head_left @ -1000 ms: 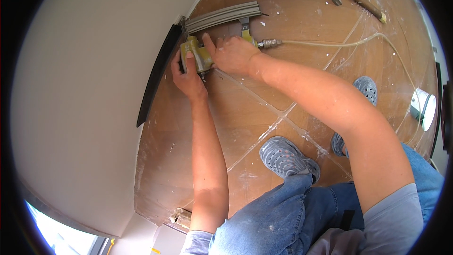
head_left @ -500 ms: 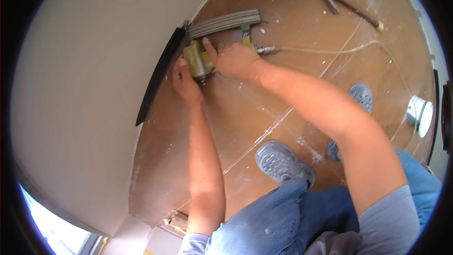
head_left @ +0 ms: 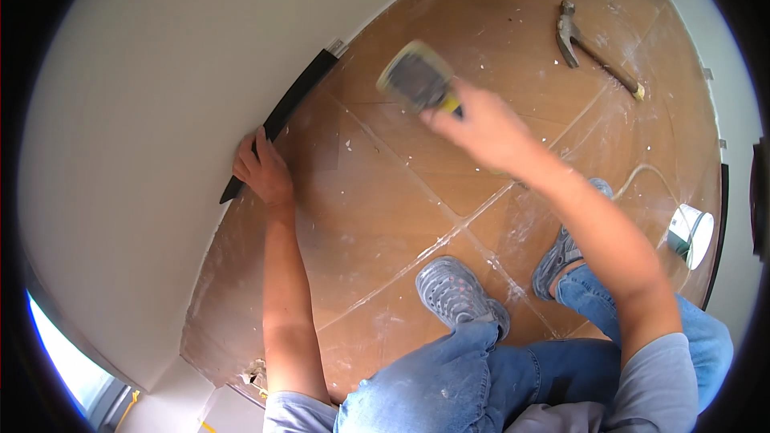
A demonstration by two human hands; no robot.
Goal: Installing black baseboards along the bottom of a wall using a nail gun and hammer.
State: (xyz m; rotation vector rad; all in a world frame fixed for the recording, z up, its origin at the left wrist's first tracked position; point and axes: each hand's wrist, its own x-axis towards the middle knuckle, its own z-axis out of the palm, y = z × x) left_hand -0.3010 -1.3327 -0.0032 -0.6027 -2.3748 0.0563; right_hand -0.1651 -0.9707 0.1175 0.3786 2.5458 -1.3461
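Observation:
A black skirting strip (head_left: 298,96) runs along the foot of the wall at the left. My left hand (head_left: 265,170) is on its nearer part, fingers bent over the strip and against the wall. In my right hand (head_left: 485,124) is a nail gun (head_left: 417,76), gripped by its handle and blurred by motion. The gun hangs over the floor, to the right of the strip's far end and apart from it. The fingers on the handle are partly hidden. At the strip's far end, a small pale metal clip (head_left: 337,48) shows against the wall.
A claw hammer (head_left: 597,52) lies on the dusty brown floor (head_left: 385,216) at the far right. Beside the right wall stands a white tub (head_left: 691,236), near a thin pale air hose (head_left: 654,168). My grey clogs (head_left: 455,289) are on the floor near me.
The nail gun has come away from the strip's far end and moved right, turned in my right hand. My left hand has left the gun and moved down to the strip's nearer part.

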